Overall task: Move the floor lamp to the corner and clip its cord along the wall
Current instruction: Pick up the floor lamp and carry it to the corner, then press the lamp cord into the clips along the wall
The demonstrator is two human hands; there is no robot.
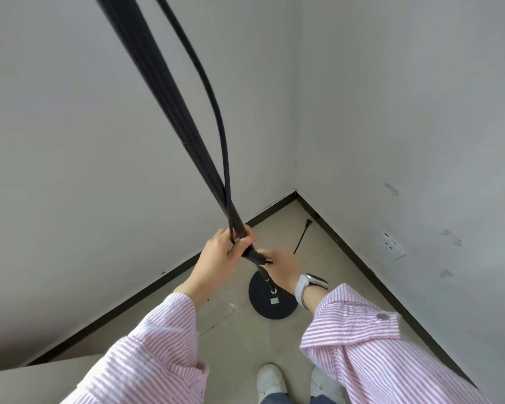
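A black floor lamp stands near the room corner on a round black base. Its pole rises up out of the top of the view, with a thinner black arm curving beside it. My left hand is closed around the pole where the two pieces meet. My right hand, with a white watch on the wrist, grips the black joint just below. The black cord with its plug lies loose on the tile floor toward the corner.
Two grey walls with dark baseboards meet at the corner. A white wall socket sits low on the right wall. My white shoes stand on beige tiles. A beige surface is at the lower left.
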